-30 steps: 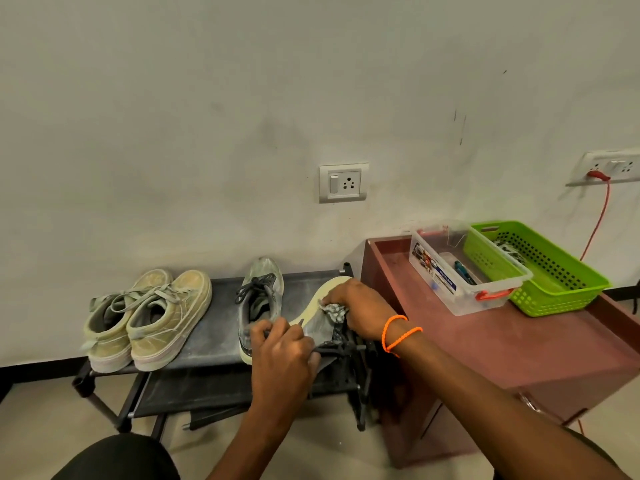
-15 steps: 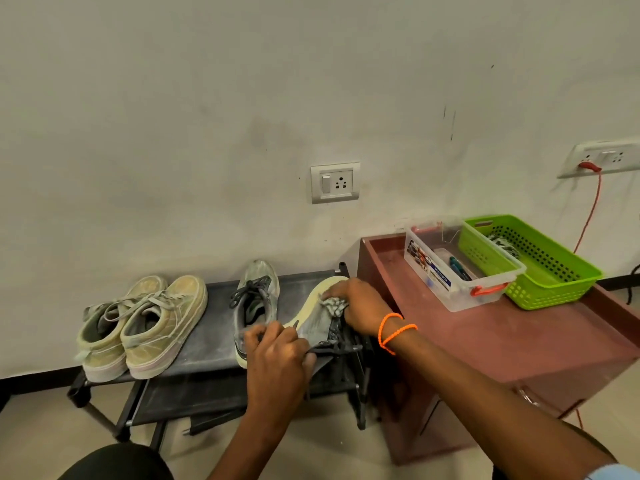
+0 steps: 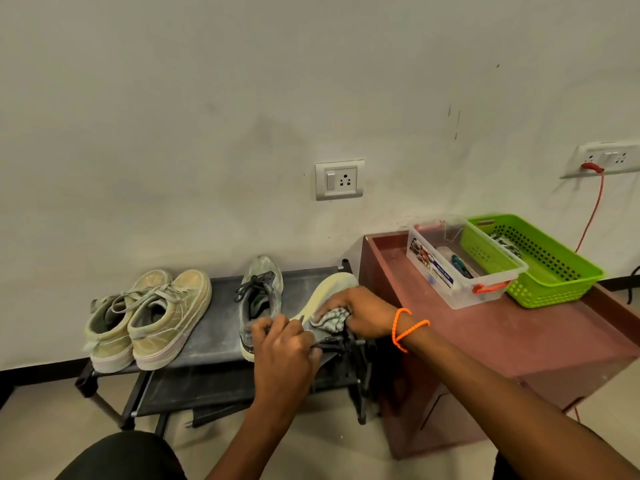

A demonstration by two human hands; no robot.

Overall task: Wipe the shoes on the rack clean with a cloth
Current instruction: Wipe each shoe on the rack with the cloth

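I have the grey shoe (image 3: 325, 299) tipped sole-up at the rack's (image 3: 214, 327) right end, my left hand (image 3: 282, 348) gripping its heel, my right hand (image 3: 360, 315) rubbing the bunched cloth (image 3: 330, 320) on it; its dusty mate (image 3: 261, 296) at ten o'clock and the beige pair (image 3: 149, 317) at nine o'clock probably still await wiping.

Bare forearms, an orange cord bracelet (image 3: 408, 328) looped twice round the right wrist

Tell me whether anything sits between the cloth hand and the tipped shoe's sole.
Nothing visible does. The right hand already presses the cloth against the pale sole of the tipped shoe, which the left hand grips.
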